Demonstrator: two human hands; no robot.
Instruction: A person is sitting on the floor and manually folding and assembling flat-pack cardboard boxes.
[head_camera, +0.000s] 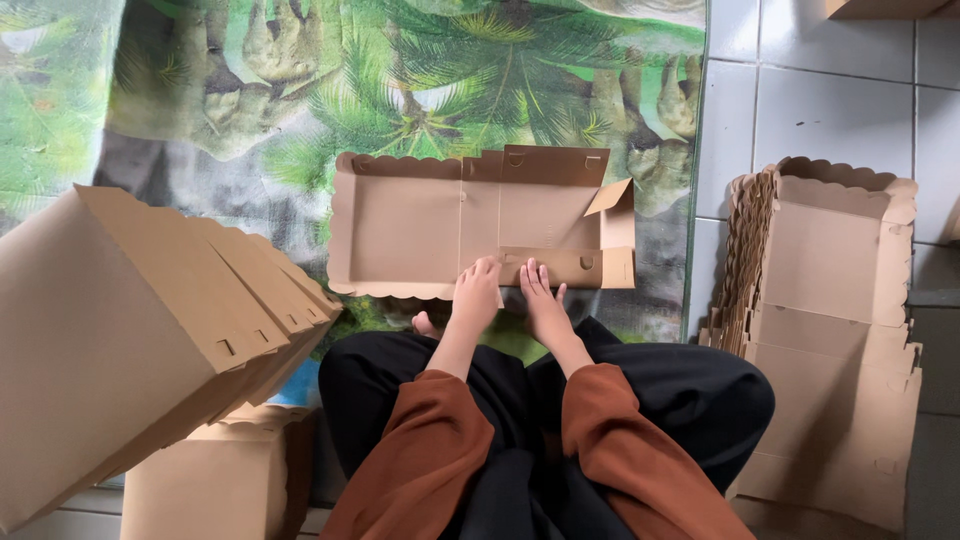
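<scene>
Folding step, by the look: both hands flat, fingers spread, left hand (476, 292) & right hand (540, 293) pressing near edge of flat cardboard box blank (420, 225) on the palm-print mat (300, 90). Next move prob needs flap (565, 266) creased upright w/ firm, even pressure.

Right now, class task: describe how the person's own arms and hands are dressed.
Both arms wear loose rust-brown long sleeves ending near the wrists. The left hand and right hand are bare: no gloves, rings or watch visible on the fingers or wrists.
</scene>
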